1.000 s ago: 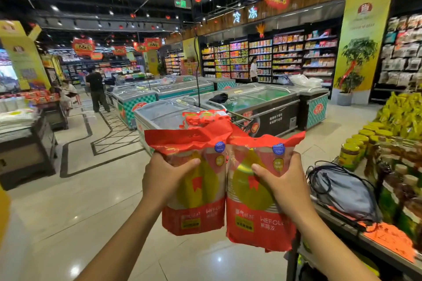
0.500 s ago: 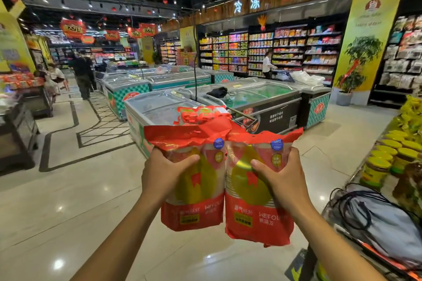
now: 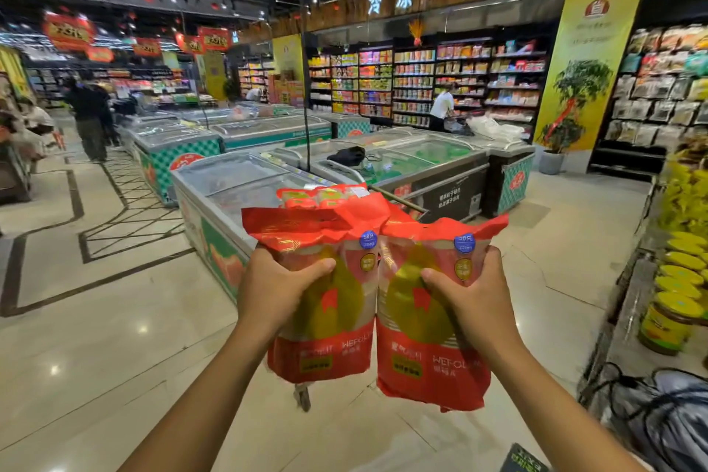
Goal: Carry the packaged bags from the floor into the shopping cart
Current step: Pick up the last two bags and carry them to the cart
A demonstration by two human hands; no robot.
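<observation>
The freezers [image 3: 237, 180] look nearer and the jar shelf [image 3: 628, 318] has slid right, so the walk goes on. The shopping cart [image 3: 302, 397] peeks out behind two touching bags; the left hand [image 3: 276, 287] grips the left bag [image 3: 337, 318], the right hand [image 3: 475, 299] the right bag [image 3: 429, 356]

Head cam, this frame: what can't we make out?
Head view:
- Shopping cart: mostly hidden behind the bags; only a scrap near the floor shows clearly.
- Left hand, right hand: fingers hidden behind left bag and right bag.
- Bag print: blurred, unreadable.
- Grey bag: cut by the lower right edge.
</observation>
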